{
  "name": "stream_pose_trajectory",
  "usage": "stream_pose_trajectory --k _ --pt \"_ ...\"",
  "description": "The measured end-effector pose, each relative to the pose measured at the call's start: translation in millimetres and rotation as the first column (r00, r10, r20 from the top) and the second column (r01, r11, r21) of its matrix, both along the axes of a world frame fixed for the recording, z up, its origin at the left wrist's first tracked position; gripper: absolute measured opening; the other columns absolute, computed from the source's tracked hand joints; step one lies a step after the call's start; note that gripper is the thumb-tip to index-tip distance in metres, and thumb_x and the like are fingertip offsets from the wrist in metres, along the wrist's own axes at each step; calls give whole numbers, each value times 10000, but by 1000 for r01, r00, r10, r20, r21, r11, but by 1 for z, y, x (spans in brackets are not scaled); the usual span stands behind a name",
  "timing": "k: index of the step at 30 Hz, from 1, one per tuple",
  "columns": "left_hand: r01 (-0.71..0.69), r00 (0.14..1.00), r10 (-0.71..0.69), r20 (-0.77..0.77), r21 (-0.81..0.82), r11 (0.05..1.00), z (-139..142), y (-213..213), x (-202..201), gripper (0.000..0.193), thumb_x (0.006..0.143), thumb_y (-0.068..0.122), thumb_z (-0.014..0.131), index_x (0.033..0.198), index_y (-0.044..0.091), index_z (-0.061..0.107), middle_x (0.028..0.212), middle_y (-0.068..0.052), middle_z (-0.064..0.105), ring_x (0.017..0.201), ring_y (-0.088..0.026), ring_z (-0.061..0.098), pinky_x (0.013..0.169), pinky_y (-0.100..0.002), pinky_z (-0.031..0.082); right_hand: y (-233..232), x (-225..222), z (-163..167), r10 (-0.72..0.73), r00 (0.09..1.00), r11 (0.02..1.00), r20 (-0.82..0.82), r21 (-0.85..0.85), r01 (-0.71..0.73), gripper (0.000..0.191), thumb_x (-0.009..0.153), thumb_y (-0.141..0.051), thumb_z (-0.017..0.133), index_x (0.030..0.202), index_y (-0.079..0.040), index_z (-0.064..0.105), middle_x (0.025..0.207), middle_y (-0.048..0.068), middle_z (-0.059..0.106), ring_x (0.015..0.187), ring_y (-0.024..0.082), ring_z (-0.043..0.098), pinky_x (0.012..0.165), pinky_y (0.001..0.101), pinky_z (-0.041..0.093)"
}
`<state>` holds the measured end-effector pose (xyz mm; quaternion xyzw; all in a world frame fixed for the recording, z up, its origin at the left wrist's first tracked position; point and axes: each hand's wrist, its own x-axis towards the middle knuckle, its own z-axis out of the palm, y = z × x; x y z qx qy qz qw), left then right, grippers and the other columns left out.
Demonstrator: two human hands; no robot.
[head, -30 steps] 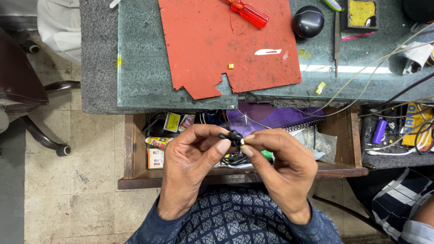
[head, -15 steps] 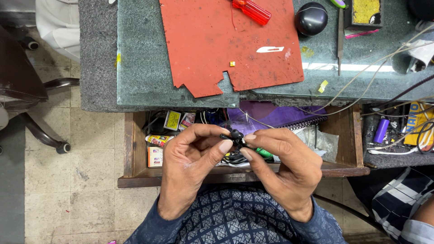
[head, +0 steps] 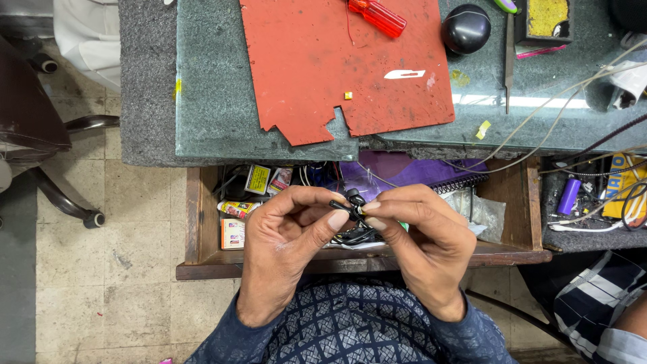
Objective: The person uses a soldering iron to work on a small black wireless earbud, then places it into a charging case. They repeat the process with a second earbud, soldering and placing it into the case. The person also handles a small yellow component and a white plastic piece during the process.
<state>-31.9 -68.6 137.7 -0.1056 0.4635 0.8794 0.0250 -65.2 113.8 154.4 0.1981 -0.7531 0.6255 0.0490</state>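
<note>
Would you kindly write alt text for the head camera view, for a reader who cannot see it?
Two bare hands, the left hand and the right hand, pinch a small black part between their fingertips above an open wooden drawer full of clutter. Beyond it, a red mat and a red screwdriver lie on a grey worktop.

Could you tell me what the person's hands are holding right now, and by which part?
Both the left hand and right hand pinch a small black part between thumb and fingertips, one at each end; which part exactly cannot be told.

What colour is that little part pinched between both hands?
Black: the small part shows best in the head view, over the open drawer.
</note>
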Motion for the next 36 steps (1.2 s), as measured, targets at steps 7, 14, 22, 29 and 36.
stream_pose_trajectory --k 7,14,22,29,36 --pt "-13 999 12 -31 -22 1000 -1 -2 3 203 915 -53 738 1115 -44 702 1072 -130 762 1009 -163 734 920 -302 613 -2 5 -8 11 993 996 114 -94 0 197 899 82 754 1068 -18 755 1016 96 686 903 141 649 714 223 511" --pt "-7 999 8 -36 15 1000 -4 -4 1 194 917 -48 738 1107 -45 697 1042 -148 767 962 -189 751 894 -334 642 -10 3 -13 -74 947 987 -311 111 113 235 878 15 807 1090 -66 747 1008 64 708 945 165 692 763 247 558" --pt "12 999 -11 -40 31 999 -6 -10 0 198 921 -39 741 1113 -51 693 1014 -156 772 941 -201 764 874 -338 647 -17 -1 -12 -85 928 986 -364 101 130 288 835 14 841 1085 -100 753 983 37 717 923 151 701 752 265 554" --pt "-9 999 10 -32 22 1000 1 -10 -2 245 937 -39 722 1180 -50 693 1102 -145 761 1020 -183 738 934 -330 627 -18 -10 -4 -38 868 961 -495 221 168 316 799 9 854 1076 -105 755 1042 70 701 947 192 688 799 291 555" --pt "2 999 -2 -49 -18 1000 7 -15 -6 342 931 -20 720 1268 -16 664 1095 -112 755 1017 -162 734 931 -315 631 -23 -11 -5 -38 931 982 -363 158 101 271 841 5 844 1079 -88 753 1118 100 696 970 173 694 800 252 588"
